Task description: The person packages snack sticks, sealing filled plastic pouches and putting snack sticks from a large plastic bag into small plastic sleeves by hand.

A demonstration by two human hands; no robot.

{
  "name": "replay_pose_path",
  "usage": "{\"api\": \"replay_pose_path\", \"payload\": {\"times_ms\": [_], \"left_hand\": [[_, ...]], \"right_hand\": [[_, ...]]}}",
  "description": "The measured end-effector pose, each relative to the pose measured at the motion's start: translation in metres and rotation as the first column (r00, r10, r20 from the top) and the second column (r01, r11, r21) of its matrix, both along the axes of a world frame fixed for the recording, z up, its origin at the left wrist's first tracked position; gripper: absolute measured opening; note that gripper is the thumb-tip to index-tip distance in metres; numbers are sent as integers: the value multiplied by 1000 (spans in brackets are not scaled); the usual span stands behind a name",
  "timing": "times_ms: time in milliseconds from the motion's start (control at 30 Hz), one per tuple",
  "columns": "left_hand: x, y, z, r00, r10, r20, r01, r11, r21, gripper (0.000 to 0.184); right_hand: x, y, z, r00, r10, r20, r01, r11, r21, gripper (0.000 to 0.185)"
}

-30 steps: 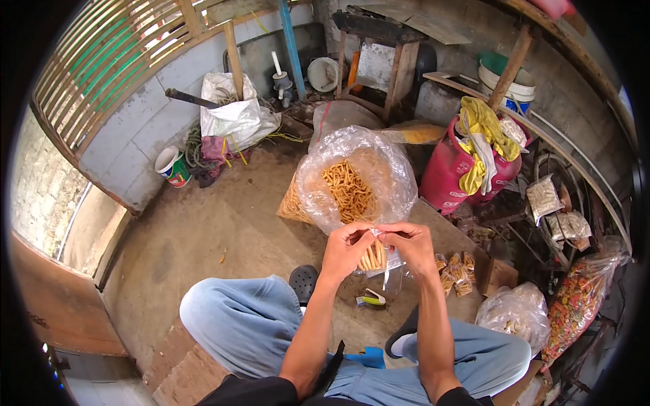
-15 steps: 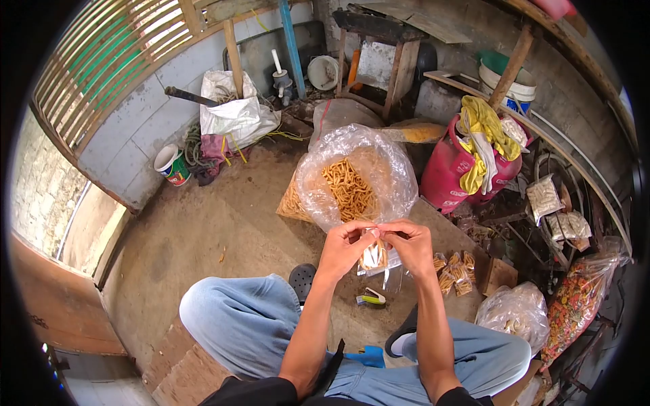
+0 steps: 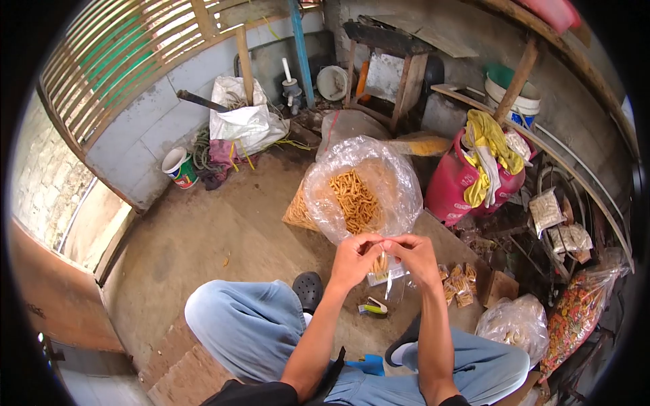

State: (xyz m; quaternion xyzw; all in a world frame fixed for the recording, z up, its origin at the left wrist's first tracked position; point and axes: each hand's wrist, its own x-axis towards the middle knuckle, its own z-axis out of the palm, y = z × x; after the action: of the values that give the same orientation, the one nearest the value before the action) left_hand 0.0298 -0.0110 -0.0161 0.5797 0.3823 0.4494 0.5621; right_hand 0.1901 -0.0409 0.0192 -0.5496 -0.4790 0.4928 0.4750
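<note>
Head view: person seated low, knees spread, both forearms reaching forward over the floor (image 3: 237, 247). Left hand (image 3: 353, 260) and right hand (image 3: 418, 260) meet just right of centre, fingertips touching or nearly so. Fingers of each closed in a thumb-and-forefinger pinch on the top of a small clear packet (image 3: 380, 266); packet hangs below the pinch, pale brown snack sticks inside, lower part toward the person.

Directly beyond the hands, a large clear plastic bag (image 3: 401, 193), mouth wide open, heap of brown snack sticks (image 3: 353, 197) within. Near side of the packet, on the floor: green-and-black stapler (image 3: 373, 308), black clog (image 3: 308, 291) left of it. Right of the right hand, a cluster of filled packets (image 3: 462, 287); farther right and nearer, a tied clear bag (image 3: 513, 323). Far right, magenta drum (image 3: 448, 193) with yellow cloth (image 3: 482, 152) draped over the top
</note>
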Motion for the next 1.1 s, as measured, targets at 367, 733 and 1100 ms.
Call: {"api": "replay_pose_path", "payload": {"times_ms": [367, 733, 1100], "left_hand": [[14, -2, -32, 927, -10, 375, 113, 961, -254, 13], [20, -7, -24, 984, 56, 168, -32, 989, -146, 17], [30, -7, -21, 963, 96, 253, -58, 986, -154, 13]], "right_hand": [[-2, 0, -15, 995, -54, -82, 60, 996, 63, 13], [-1, 1, -19, 995, -99, -34, 101, 992, 78, 13], [-9, 8, -29, 954, -224, 198, 190, 966, 175, 10]]}}
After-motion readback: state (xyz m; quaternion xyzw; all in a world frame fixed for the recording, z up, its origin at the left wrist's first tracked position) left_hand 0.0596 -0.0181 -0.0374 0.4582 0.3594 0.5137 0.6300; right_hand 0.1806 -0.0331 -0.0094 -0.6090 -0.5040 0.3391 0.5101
